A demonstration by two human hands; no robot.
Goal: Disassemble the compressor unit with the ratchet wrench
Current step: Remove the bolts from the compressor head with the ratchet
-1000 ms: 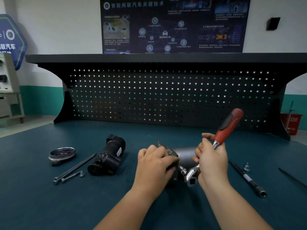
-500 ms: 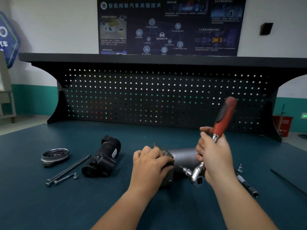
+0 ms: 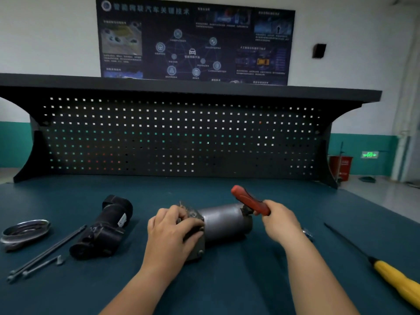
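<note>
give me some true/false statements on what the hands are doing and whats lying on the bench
1. The right hand holds the ratchet by its red grip. True.
2. The left hand lies flat on the table. False: it holds the left end of the compressor.
3. The yellow screwdriver lies left of the compressor. False: it lies to the right.
4. Long bolts lie beside the black part. True.

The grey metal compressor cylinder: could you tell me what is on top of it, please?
The left hand grips the cylinder's left end from above. The right hand holds the red-handled ratchet wrench at its right end; the wrench's socket and any bolt are hidden.
</note>
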